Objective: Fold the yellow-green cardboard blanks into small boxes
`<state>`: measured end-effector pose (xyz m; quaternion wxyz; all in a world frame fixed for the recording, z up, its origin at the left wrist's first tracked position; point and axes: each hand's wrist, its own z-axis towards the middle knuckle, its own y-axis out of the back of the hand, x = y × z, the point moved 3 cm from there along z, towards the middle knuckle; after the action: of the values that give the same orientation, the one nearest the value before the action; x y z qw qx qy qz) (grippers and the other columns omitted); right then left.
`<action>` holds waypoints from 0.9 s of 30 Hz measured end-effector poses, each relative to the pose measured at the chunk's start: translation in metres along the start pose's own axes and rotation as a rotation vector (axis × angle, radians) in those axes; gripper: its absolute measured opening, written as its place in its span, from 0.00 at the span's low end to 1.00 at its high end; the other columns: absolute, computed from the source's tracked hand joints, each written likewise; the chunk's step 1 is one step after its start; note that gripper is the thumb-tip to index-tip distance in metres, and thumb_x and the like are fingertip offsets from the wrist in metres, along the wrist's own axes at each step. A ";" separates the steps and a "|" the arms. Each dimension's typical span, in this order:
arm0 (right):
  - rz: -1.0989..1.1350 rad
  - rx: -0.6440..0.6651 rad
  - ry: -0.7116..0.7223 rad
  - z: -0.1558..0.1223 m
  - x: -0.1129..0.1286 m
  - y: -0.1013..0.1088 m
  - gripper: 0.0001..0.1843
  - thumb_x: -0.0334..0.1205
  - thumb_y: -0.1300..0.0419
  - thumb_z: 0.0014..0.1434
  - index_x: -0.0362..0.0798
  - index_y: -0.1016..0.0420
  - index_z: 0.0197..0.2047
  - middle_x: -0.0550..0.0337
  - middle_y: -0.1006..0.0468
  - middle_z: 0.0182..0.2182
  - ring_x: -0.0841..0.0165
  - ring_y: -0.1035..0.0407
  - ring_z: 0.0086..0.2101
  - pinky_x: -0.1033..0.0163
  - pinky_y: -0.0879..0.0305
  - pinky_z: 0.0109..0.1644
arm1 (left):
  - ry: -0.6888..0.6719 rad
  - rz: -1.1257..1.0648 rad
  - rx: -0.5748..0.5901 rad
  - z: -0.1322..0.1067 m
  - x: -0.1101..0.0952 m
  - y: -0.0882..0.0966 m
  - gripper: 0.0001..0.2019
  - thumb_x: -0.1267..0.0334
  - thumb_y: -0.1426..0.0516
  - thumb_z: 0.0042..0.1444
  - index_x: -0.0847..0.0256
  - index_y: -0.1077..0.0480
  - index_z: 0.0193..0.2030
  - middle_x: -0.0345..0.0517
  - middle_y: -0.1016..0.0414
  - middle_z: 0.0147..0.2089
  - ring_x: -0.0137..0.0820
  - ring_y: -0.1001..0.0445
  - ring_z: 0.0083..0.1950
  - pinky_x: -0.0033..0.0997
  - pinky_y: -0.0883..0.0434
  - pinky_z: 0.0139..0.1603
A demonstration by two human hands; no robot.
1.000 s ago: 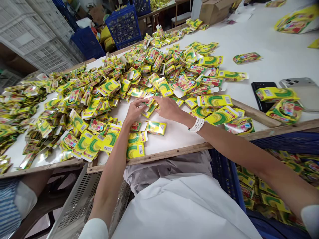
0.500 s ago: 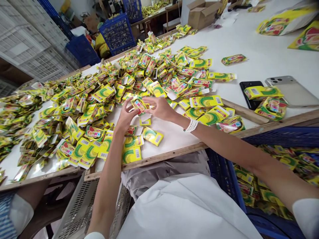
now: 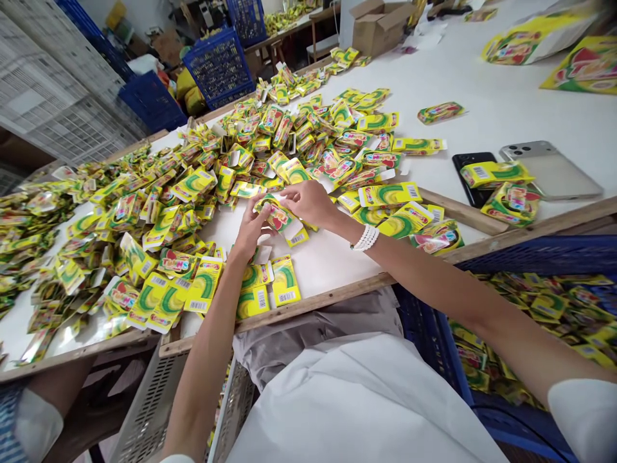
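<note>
Right now the left hand [image 3: 249, 233] and right hand [image 3: 308, 203] have their fingers pinched on a yellow foil sachet [image 3: 276, 215] just above the table [image 3: 328, 273]; a big heap of sachets [image 3: 289, 135] remains spread out; more fill the blue crate [image 3: 429, 334] alongside.

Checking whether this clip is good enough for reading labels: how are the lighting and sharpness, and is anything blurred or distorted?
Head view: light is bright and fairly even, with soft shadows; the left hand, right hand and nearby yellow packets look sharp; the printed sheet at top right is blurred; the phone shows a pale sheen; the wide lens makes the white crates lean.
</note>
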<state>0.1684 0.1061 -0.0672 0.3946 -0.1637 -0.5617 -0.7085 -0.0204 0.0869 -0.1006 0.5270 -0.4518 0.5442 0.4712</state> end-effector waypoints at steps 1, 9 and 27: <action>0.009 -0.023 0.028 -0.002 0.003 0.001 0.15 0.39 0.32 0.67 0.50 0.12 0.55 0.55 0.10 0.43 0.58 0.17 0.47 0.57 0.26 0.55 | -0.026 -0.005 -0.037 0.001 -0.001 0.000 0.35 0.42 0.30 0.56 0.52 0.33 0.66 0.36 0.24 0.35 0.26 0.24 0.28 0.24 0.25 0.27; 0.264 -0.001 0.104 -0.001 0.004 0.002 0.18 0.38 0.29 0.63 0.52 0.13 0.56 0.56 0.11 0.46 0.58 0.16 0.46 0.56 0.24 0.56 | -0.188 0.051 -0.141 0.000 -0.008 -0.007 0.25 0.37 0.35 0.61 0.51 0.24 0.55 0.37 0.28 0.32 0.28 0.26 0.29 0.25 0.27 0.28; 0.331 0.017 -0.148 0.018 -0.034 -0.008 0.19 0.32 0.27 0.52 0.42 0.12 0.49 0.57 0.16 0.27 0.57 0.18 0.33 0.49 0.19 0.50 | -0.203 -0.164 -0.535 0.017 0.016 0.040 0.25 0.40 0.41 0.66 0.43 0.39 0.64 0.42 0.23 0.50 0.30 0.20 0.43 0.32 0.22 0.45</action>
<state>0.1803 0.1357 -0.0904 0.4646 -0.3022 -0.5607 -0.6151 -0.0582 0.1094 -0.1147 0.4772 -0.5675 0.3069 0.5967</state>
